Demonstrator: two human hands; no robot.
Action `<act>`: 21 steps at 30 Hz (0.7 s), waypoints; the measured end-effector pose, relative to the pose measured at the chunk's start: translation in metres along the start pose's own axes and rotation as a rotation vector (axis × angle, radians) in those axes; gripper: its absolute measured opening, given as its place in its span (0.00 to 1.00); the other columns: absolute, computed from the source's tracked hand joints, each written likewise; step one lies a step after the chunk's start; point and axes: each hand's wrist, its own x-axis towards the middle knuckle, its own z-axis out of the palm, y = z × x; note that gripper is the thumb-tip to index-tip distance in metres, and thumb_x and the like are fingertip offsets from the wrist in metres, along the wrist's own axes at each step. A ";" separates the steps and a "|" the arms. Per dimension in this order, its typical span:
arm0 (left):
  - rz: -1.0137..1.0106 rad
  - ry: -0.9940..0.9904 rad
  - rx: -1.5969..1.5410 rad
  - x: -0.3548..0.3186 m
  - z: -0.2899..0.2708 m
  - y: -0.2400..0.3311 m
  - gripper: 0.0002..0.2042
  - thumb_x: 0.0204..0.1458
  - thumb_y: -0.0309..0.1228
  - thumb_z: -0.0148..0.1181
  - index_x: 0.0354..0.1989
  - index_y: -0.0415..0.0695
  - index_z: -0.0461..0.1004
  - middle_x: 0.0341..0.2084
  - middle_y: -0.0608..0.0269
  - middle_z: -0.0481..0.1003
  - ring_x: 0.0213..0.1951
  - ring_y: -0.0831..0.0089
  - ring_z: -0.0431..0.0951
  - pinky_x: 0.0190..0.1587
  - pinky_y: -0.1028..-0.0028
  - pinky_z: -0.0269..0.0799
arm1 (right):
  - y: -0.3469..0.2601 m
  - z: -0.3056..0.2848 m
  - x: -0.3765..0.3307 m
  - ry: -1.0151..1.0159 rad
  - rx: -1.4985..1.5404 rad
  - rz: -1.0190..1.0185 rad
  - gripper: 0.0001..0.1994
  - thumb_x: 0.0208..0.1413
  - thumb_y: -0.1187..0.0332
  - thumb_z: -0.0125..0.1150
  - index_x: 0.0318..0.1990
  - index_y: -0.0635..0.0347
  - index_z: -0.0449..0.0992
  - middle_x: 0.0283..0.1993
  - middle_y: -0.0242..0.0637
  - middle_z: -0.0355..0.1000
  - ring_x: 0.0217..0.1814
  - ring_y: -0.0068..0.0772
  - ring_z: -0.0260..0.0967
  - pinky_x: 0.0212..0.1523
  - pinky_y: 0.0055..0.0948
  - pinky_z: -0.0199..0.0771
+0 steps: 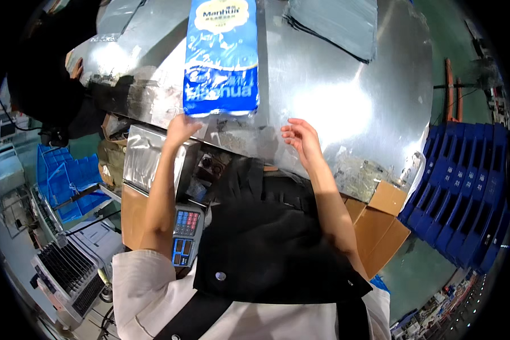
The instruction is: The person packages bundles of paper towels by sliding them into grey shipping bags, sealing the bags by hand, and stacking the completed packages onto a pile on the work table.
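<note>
Apron (277, 249): black, nearest, across the lower middle of the frame.
Package (221, 65): upper middle, over the metal table (317, 82).
Around it: grey sheets (334, 28), upper right; a co-worker's hand (76, 69), upper left; scale (187, 224), below and left of centre; stacked blue plastic (464, 187), far right.
Left hand (181, 129): reaching up at the package's lower left corner; cannot tell whether its fingers clamp it.
Right hand (301, 139): apart, right of the package, fingers loosely curled and slightly spread.
Wrapping: shiny, light blue above, deeper blue below, pale oval on top.
</note>
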 end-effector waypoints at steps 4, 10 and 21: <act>0.073 0.101 -0.289 -0.036 0.030 0.036 0.08 0.41 0.30 0.61 0.21 0.36 0.75 0.19 0.57 0.74 0.24 0.72 0.72 0.30 0.73 0.66 | 0.016 -0.013 0.004 0.113 -0.150 -0.002 0.19 0.49 0.60 0.55 0.44 0.63 0.65 0.35 0.36 0.69 0.34 0.24 0.65 0.34 0.23 0.67; 0.462 0.176 -0.317 -0.085 -0.011 0.127 0.08 0.41 0.27 0.61 0.18 0.36 0.73 0.17 0.60 0.72 0.25 0.75 0.70 0.31 0.76 0.63 | -0.075 0.012 0.043 -0.089 -0.181 0.000 0.38 0.41 0.39 0.54 0.53 0.60 0.61 0.46 0.42 0.65 0.50 0.35 0.59 0.50 0.38 0.57; -0.259 -0.388 -1.579 -0.038 0.042 0.139 0.29 0.49 0.53 0.43 0.44 0.35 0.66 0.35 0.52 0.73 0.36 0.66 0.74 0.40 0.71 0.71 | -0.134 0.023 -0.074 -0.220 -0.609 -0.354 0.45 0.37 0.62 0.62 0.61 0.70 0.43 0.59 0.52 0.52 0.60 0.36 0.51 0.59 0.26 0.48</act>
